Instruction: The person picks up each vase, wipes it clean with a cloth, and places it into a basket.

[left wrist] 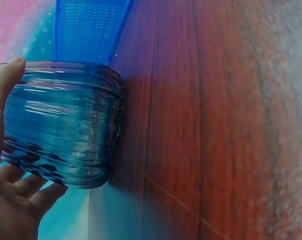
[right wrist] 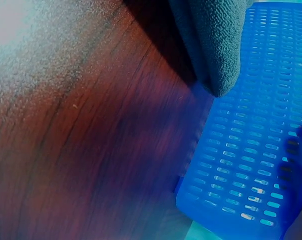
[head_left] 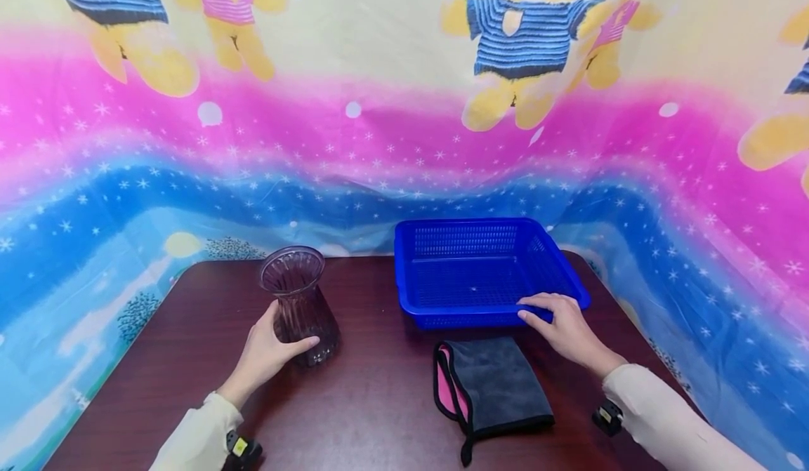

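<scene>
In the head view my left hand (head_left: 272, 348) holds a ribbed, purplish glass vase (head_left: 310, 320) by its lower body, thumb across the near side. The vase has a flared mouth and stands slightly tilted at the left of the table. The left wrist view shows the thumb on one side of the vase (left wrist: 65, 120) and the fingers on the other. My right hand (head_left: 565, 327) pinches the near rim of a blue plastic basket (head_left: 455, 311) close to its right corner. Dark shapes of fingers show through the slotted wall of the basket (right wrist: 241, 150) in the right wrist view.
A folded grey cloth (head_left: 499, 383) with black edging, a pink inner side and a small loop lies in front of the basket. The dark wood table (head_left: 366, 401) ends at a curtain (head_left: 354, 169) printed with bears and snowflakes.
</scene>
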